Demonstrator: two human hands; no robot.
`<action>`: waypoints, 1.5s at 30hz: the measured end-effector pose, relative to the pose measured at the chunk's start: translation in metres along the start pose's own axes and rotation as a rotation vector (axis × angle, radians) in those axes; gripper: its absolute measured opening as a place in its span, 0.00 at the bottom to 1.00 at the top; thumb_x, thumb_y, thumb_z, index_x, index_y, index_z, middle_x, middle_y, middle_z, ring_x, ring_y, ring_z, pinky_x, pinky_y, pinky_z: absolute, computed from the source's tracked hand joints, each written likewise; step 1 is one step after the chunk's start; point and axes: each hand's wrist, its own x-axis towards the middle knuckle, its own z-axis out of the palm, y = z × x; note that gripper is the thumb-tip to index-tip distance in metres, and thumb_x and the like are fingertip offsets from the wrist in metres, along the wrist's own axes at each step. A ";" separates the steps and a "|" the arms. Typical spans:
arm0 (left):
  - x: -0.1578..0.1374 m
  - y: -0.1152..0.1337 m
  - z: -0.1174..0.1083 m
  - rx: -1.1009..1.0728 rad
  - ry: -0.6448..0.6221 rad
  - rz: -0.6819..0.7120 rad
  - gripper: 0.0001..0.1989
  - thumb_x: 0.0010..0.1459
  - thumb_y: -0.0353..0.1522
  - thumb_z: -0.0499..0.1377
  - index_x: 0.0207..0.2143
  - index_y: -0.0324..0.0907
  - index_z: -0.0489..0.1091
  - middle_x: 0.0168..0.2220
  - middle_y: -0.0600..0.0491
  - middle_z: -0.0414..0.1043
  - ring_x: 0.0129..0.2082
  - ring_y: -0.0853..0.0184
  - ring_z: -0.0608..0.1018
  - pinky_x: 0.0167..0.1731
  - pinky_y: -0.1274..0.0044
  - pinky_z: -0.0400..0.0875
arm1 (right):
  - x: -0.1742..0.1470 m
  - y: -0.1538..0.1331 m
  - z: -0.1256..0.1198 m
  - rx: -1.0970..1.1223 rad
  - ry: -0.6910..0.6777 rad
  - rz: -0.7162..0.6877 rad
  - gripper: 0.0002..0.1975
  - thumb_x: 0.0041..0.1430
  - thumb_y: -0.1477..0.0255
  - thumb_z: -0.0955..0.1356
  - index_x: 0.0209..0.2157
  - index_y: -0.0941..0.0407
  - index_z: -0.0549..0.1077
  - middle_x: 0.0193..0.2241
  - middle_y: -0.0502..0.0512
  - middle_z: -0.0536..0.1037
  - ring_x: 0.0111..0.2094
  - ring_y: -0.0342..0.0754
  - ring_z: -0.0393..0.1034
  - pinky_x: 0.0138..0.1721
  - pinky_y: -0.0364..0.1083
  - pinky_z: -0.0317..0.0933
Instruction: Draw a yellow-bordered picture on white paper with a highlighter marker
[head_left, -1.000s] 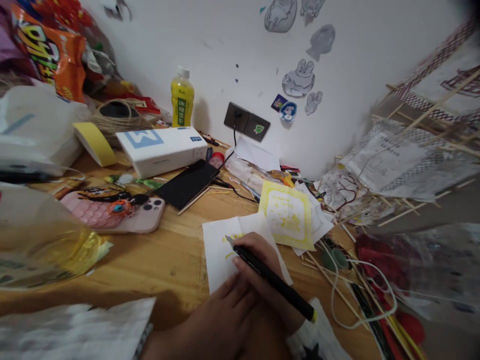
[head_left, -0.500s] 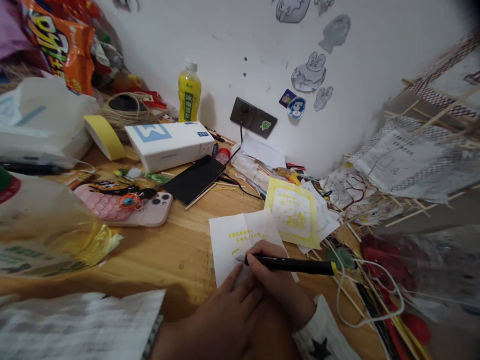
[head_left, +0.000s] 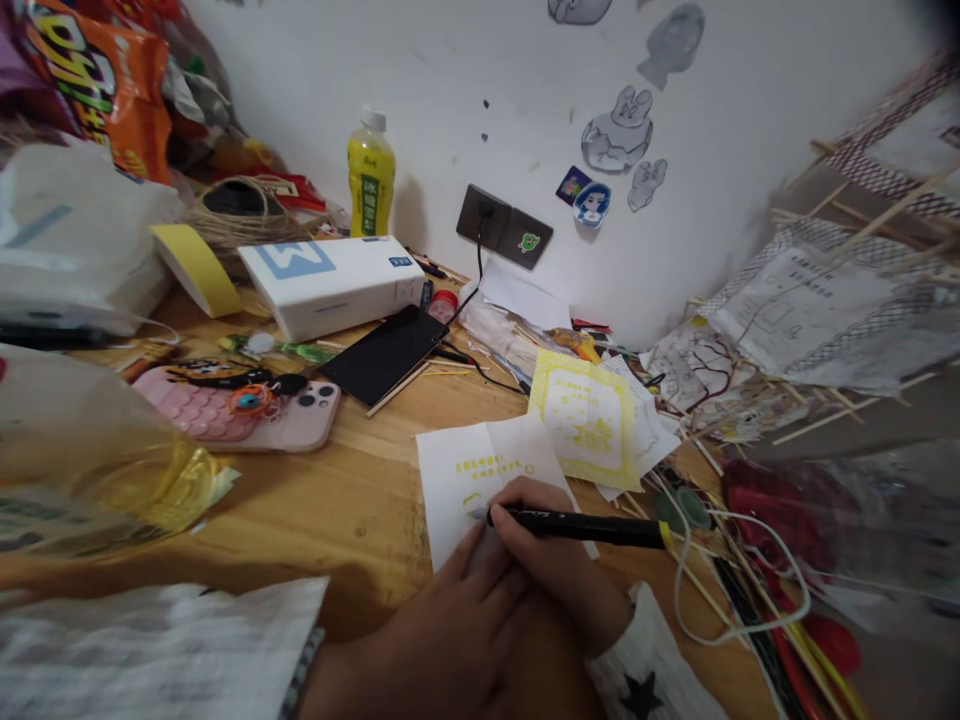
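My right hand [head_left: 551, 550] grips a black marker pen [head_left: 592, 527] with a yellow band at its rear end. The pen's grey tip points left, at the surface of a white sheet of paper [head_left: 442, 465]. On the sheet are rows of small yellow characters and a short yellow curve near the tip. My left hand [head_left: 457, 620] lies flat over the sheet's lower edge, its fingers stretched beside the pen tip and partly tucked under my right hand. Just behind, to the right, rests a sheet with a yellow patterned border [head_left: 585, 420].
A black phone [head_left: 386, 355], a pink phone [head_left: 311, 415], a white box [head_left: 334, 285] and a yellow drink bottle [head_left: 371, 175] stand or lie behind. At left is a large clear bottle [head_left: 97, 450]. Thin wooden sticks and a white cord [head_left: 802, 575] crowd the right.
The view has shifted slightly, so the background sits a little higher and further left. My hands and the pen stay almost in the same place on the sheet.
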 end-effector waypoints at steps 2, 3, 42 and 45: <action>0.000 0.000 0.000 -0.004 -0.015 0.000 0.33 0.63 0.46 0.50 0.60 0.29 0.60 0.60 0.37 0.61 0.63 0.44 0.56 0.61 0.57 0.39 | 0.000 0.000 0.000 0.006 0.009 0.002 0.08 0.53 0.73 0.64 0.21 0.55 0.70 0.19 0.48 0.73 0.23 0.44 0.67 0.27 0.42 0.61; 0.000 0.001 0.000 -0.012 -0.027 0.001 0.33 0.63 0.46 0.50 0.61 0.30 0.60 0.61 0.38 0.61 0.63 0.45 0.55 0.61 0.57 0.40 | 0.000 0.001 0.000 0.008 0.013 0.004 0.08 0.53 0.73 0.64 0.21 0.55 0.70 0.19 0.48 0.73 0.23 0.44 0.67 0.27 0.42 0.61; 0.001 -0.002 -0.005 -0.140 -0.135 0.006 0.30 0.66 0.43 0.48 0.63 0.33 0.57 0.62 0.41 0.60 0.63 0.48 0.58 0.59 0.58 0.47 | 0.001 0.007 -0.002 0.128 0.080 0.140 0.09 0.51 0.73 0.64 0.19 0.54 0.67 0.18 0.47 0.69 0.22 0.43 0.64 0.25 0.42 0.60; 0.001 -0.002 -0.006 -0.139 -0.140 0.005 0.30 0.66 0.44 0.47 0.63 0.33 0.57 0.62 0.41 0.60 0.63 0.48 0.58 0.59 0.58 0.48 | 0.001 0.008 -0.002 0.121 0.080 0.140 0.09 0.51 0.73 0.64 0.19 0.54 0.66 0.18 0.46 0.69 0.23 0.43 0.64 0.26 0.42 0.60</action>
